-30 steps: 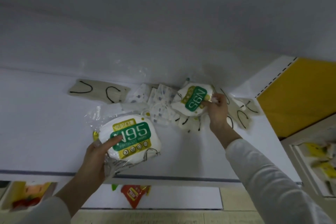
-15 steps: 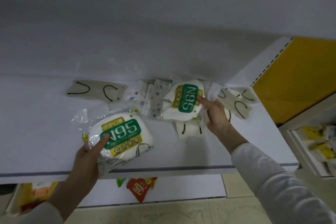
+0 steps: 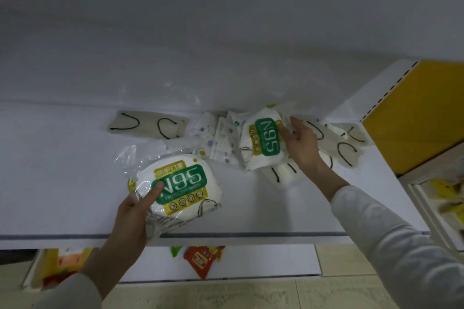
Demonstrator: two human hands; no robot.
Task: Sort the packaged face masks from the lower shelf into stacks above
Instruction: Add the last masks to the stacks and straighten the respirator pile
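At the near edge of the shelf (image 3: 62, 170), the left hand (image 3: 135, 211) is gripping a stack of N95 packs (image 3: 180, 185); farther right, the right hand (image 3: 301, 148) is grasping a single N95 pack (image 3: 263, 143) lying on loose masks (image 3: 221, 140); the slick wrapping is risking the near stack sliding off.

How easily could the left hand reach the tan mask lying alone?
Probably yes: only bare shelf lies between the left hand and the tan mask. But it grips the front N95 pack, so it would have to let go first.
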